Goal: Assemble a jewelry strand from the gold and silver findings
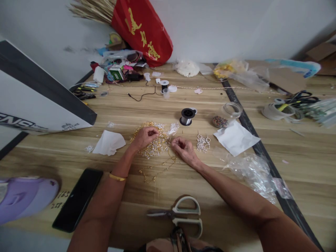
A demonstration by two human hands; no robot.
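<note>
The grip of the left hand [145, 137] is curled shut, fingertips pinched on a bit of the gold and silver bead tangle [154, 140] at the middle of the counter [183, 182]. The right hand [183, 148] has its grip pressed together too, apparently pinching a fine strand at the tangle's right side; what exactly sits between the fingers is too small to tell.

Judging by how things lie, the work looks partly done: a small cluster of silver pieces [203, 142] lies apart to the right, while most of the tangle remains a heap, with a loose gold strand [157, 169] trailing toward the near edge.

Open room is tight sideways: tissue [109, 142] left, white paper [235, 138] right, wire spool [187, 116] behind. Bare board lies nearer, before the scissors [181, 215] and phone [78, 199] by the near edge.
</note>
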